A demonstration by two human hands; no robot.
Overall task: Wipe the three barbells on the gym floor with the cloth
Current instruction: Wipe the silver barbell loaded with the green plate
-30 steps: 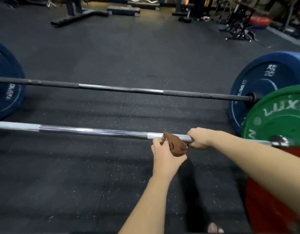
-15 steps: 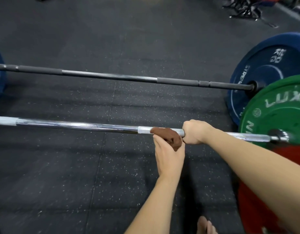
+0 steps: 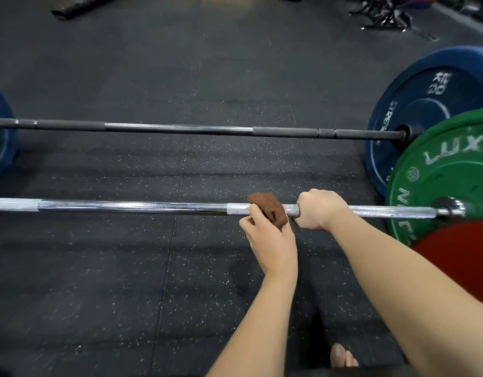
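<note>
A chrome barbell (image 3: 131,207) lies across the black floor in front of me, with a green plate (image 3: 441,172) on its right end. My left hand (image 3: 270,235) holds a brown cloth (image 3: 270,206) draped over this bar. Just right of the cloth, my right hand (image 3: 320,209) grips the same bar with fingers curled round it. Farther away lies a dark barbell (image 3: 180,129) with blue plates (image 3: 425,104) on both ends. A red plate (image 3: 458,257) shows at the right edge, partly behind my right forearm.
Black speckled rubber flooring (image 3: 99,268) spreads between and around the bars. Gym equipment (image 3: 382,12) stands at the far right and a dark bench base (image 3: 79,6) at the far left. My toes (image 3: 342,356) show at the bottom.
The cloth in my left hand has slid a little left along the chrome bar, away from my right hand. The camera has tilted downward and shifted slightly.
</note>
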